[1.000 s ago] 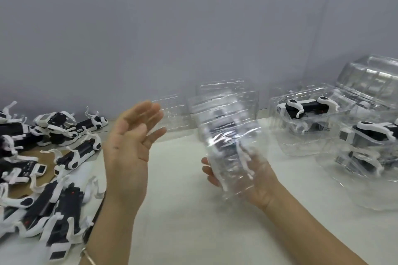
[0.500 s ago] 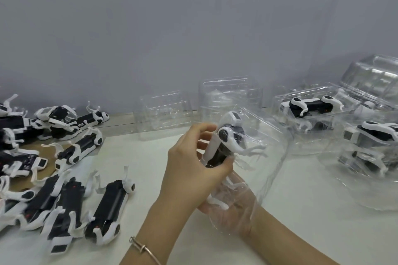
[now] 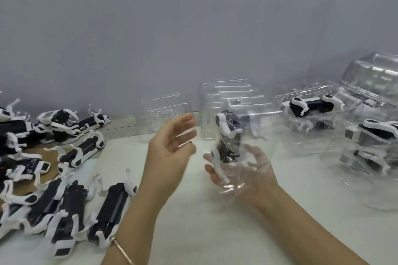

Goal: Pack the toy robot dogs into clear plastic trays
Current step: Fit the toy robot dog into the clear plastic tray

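My right hand holds a clear plastic tray upright above the table, fingers curled round its lower end. A black and white toy robot dog stands on end inside that tray. My left hand hovers just left of it with fingers spread and relaxed, touching nothing. Several loose robot dogs lie in a heap on the table's left side.
Packed trays with dogs are piled at the right. Two empty clear trays stand against the grey wall behind my hands. Brown cardboard lies under the loose dogs. The white table spreads below my forearms.
My left hand has let go of the dog in the tray and drawn back to the left, opening. The right hand still holds the tray with the dog inside.
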{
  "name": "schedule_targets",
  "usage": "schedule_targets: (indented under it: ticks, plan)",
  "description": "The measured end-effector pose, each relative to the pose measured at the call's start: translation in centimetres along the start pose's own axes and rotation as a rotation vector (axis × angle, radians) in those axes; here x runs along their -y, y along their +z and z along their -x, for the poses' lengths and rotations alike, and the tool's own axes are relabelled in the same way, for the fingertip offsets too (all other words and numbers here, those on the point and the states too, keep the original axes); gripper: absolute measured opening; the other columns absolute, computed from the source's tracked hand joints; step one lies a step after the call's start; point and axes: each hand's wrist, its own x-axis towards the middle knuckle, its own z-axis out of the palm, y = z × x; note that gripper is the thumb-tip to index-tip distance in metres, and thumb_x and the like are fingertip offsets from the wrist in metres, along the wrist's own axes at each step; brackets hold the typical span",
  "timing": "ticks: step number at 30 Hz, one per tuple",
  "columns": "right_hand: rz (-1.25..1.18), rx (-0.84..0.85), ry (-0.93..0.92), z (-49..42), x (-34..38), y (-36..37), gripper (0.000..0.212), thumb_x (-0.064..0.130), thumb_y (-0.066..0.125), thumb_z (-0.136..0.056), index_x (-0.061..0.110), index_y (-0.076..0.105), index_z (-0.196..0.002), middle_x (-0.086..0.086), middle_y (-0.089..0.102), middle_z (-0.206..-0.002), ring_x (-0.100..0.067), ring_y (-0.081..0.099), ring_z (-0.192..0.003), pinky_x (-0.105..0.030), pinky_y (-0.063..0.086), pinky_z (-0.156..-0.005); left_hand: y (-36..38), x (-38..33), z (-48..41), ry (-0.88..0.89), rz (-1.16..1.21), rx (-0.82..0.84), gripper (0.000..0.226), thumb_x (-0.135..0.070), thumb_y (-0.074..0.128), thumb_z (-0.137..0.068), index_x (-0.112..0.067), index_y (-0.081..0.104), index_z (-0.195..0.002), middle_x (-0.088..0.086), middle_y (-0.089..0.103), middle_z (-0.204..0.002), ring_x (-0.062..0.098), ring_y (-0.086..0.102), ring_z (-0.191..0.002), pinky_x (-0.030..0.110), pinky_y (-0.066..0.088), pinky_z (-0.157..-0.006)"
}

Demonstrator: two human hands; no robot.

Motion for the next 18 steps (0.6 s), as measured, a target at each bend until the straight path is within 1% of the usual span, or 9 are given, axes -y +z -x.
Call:
schedule_targets:
  ticks: [2, 4, 6, 8, 9, 12, 14, 16, 18]
  plan:
    - [0.009, -0.054, -0.048, -0.1, 1.9, -0.2, 0.047, 0.03, 0.056, -0.075, -0.002, 0.07, -0.107, -0.024, 0.065, -0.108, -0.041, 0.065, -0.086, -0.046, 0.056, -0.076, -1.3, -0.3, -0.7, -0.048, 0.242, -0.085, 0.036, -0.011, 0.071, -0.077, -0.03, 0.069, -0.108, -0.007, 0.073, -0.109, 0.017, 0.068, -0.107, 0.028, 0.056, -0.083]
    - [0.104, -0.044, -0.131, 0.0, 3.0, -0.7, 0.042, 0.028, 0.061, -0.073, 0.01, 0.068, -0.11, -0.016, 0.07, -0.103, -0.036, 0.062, -0.084, -0.042, 0.053, -0.074, -2.0, -0.3, -0.9, -0.101, 0.383, -0.096, 0.043, -0.034, 0.072, -0.067, -0.031, 0.07, -0.109, -0.006, 0.072, -0.114, 0.018, 0.067, -0.11, 0.031, 0.053, -0.085]
    - [0.229, -0.073, -0.172, 0.3, 3.9, -0.9, 0.049, 0.022, 0.068, -0.071, 0.026, 0.062, -0.12, -0.006, 0.072, -0.108, -0.034, 0.066, -0.082, -0.037, 0.054, -0.066, -2.1, -0.3, -0.9, -0.134, 0.378, -0.067, 0.056, -0.048, 0.072, -0.06, -0.037, 0.067, -0.114, -0.011, 0.07, -0.118, 0.015, 0.066, -0.113, 0.033, 0.052, -0.088]
    - [0.423, -0.097, -0.192, 0.5, 4.3, -0.8, 0.062, 0.018, 0.073, -0.071, 0.039, 0.056, -0.127, -0.005, 0.063, -0.125, -0.033, 0.069, -0.087, -0.034, 0.057, -0.061, -1.9, 0.0, -0.9, -0.18, 0.259, -0.011, 0.067, -0.061, 0.07, -0.052, -0.048, 0.061, -0.116, -0.021, 0.066, -0.12, 0.01, 0.062, -0.116, 0.031, 0.049, -0.09]
    - [0.497, -0.093, -0.212, 0.6, 4.4, -0.6, 0.064, 0.02, 0.073, -0.07, 0.043, 0.055, -0.127, -0.004, 0.058, -0.132, -0.03, 0.07, -0.093, -0.033, 0.057, -0.062, -1.8, 0.2, -0.9, -0.214, 0.196, 0.013, 0.072, -0.065, 0.069, -0.047, -0.052, 0.057, -0.117, -0.023, 0.062, -0.126, 0.008, 0.057, -0.121, 0.032, 0.047, -0.094]
    - [0.634, -0.08, -0.303, 0.6, 4.0, 0.1, 0.068, 0.023, 0.076, -0.066, 0.055, 0.054, -0.122, 0.002, 0.046, -0.144, -0.018, 0.061, -0.118, -0.037, 0.056, -0.084, -1.3, 1.1, -0.8, -0.328, 0.062, 0.05, 0.09, -0.069, 0.081, -0.048, -0.058, 0.041, -0.128, -0.012, 0.039, -0.15, 0.011, 0.036, -0.14, 0.046, 0.034, -0.113]
    - [0.742, -0.062, -0.361, 0.7, 3.7, 0.6, 0.071, 0.027, 0.079, -0.065, 0.063, 0.052, -0.12, 0.007, 0.041, -0.146, -0.018, 0.052, -0.13, -0.043, 0.048, -0.101, -0.8, 1.5, -0.6, -0.312, 0.041, 0.012, 0.09, -0.061, 0.08, -0.055, -0.058, 0.037, -0.134, -0.012, 0.039, -0.146, 0.007, 0.027, -0.142, 0.051, 0.03, -0.115]
    - [0.81, -0.049, -0.418, 0.9, 3.7, 1.1, 0.075, 0.034, 0.081, -0.062, 0.066, 0.049, -0.121, 0.016, 0.044, -0.139, -0.012, 0.059, -0.119, -0.035, 0.047, -0.099, -0.5, 1.9, -0.5, -0.276, 0.032, -0.066, 0.081, -0.054, 0.076, -0.061, -0.058, 0.039, -0.133, -0.012, 0.042, -0.14, -0.001, 0.03, -0.136, 0.052, 0.031, -0.114]
    - [0.871, -0.055, -0.477, 1.0, 3.8, 1.6, 0.078, 0.041, 0.081, -0.06, 0.067, 0.046, -0.124, 0.018, 0.043, -0.14, -0.009, 0.067, -0.102, -0.032, 0.046, -0.095, -0.3, 2.1, -0.4, -0.248, 0.032, -0.088, 0.074, -0.052, 0.076, -0.063, -0.061, 0.043, -0.128, -0.006, 0.039, -0.148, -0.013, 0.037, -0.123, 0.051, 0.034, -0.113]
